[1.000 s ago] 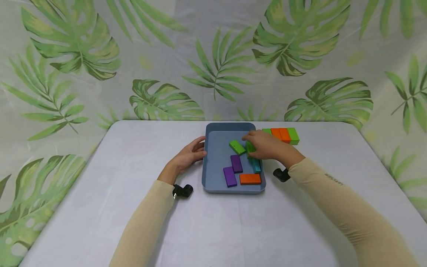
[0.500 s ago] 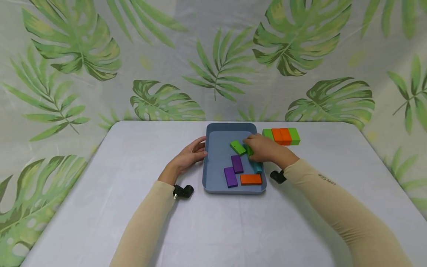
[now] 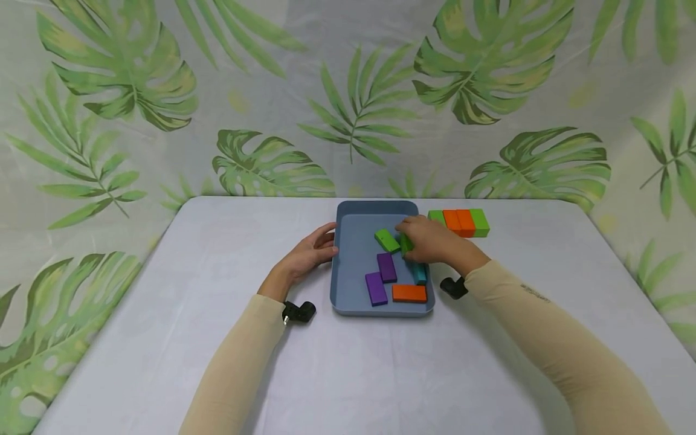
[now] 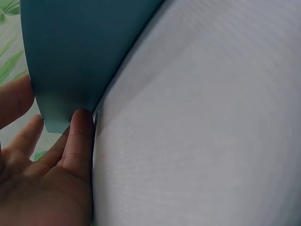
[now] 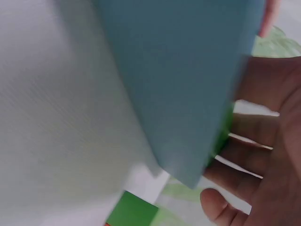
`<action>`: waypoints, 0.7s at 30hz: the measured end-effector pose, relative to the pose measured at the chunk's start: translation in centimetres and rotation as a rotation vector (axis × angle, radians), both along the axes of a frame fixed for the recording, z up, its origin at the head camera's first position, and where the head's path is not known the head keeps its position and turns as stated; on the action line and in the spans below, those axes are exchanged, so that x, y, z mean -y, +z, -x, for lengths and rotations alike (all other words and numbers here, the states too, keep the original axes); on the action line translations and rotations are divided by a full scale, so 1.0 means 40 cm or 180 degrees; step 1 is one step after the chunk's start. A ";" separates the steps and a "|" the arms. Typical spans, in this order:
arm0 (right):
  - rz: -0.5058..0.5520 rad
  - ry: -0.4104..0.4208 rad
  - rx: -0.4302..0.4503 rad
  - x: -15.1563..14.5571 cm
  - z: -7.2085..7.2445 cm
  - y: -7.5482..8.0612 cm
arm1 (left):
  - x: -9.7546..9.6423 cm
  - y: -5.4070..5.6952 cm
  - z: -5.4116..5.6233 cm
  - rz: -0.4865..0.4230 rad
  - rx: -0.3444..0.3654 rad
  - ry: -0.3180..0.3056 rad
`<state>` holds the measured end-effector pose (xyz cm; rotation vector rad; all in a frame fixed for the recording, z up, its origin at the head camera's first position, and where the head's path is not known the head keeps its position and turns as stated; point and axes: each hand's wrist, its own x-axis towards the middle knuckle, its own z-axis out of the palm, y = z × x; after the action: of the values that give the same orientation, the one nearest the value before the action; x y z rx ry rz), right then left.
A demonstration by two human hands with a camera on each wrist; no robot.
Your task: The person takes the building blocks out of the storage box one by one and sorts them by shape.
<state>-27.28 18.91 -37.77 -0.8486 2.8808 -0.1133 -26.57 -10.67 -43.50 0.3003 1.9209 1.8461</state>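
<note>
Right hand (image 3: 429,241) is edging slightly inward versus a second ago, pinching the green block (image 3: 406,245) inside the tray (image 3: 375,206); left hand (image 3: 306,257), fingers loose, is touching tray's left side; work is apparently sitting at grasping.

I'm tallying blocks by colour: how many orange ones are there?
3. One orange block lies in the tray, near its front right corner; a second orange block and third orange block sit side by side outside, between green blocks. The right hand may hide more.
</note>
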 end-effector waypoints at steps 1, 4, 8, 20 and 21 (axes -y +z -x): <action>0.0100 0.0004 -0.0027 -0.002 0.000 0.004 | 0.000 0.000 0.000 -0.0002 0.0002 0.0004; 0.0391 0.0007 -0.0068 -0.010 -0.001 0.017 | -0.001 -0.004 0.000 -0.0019 0.0008 0.0012; 0.0569 -0.0056 0.0024 -0.019 -0.002 0.033 | -0.002 -0.005 0.001 -0.0006 0.0028 0.0038; 0.0927 -0.0304 0.0221 -0.035 0.001 0.045 | -0.001 -0.006 0.003 -0.0029 -0.0028 -0.0024; 0.0940 -0.0295 0.0201 -0.037 0.000 0.045 | -0.001 -0.006 0.003 -0.0024 -0.0028 -0.0024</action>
<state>-27.30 20.38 -35.97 -0.7378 2.8852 -0.5763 -26.69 -10.61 -43.74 0.3183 1.9165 1.8506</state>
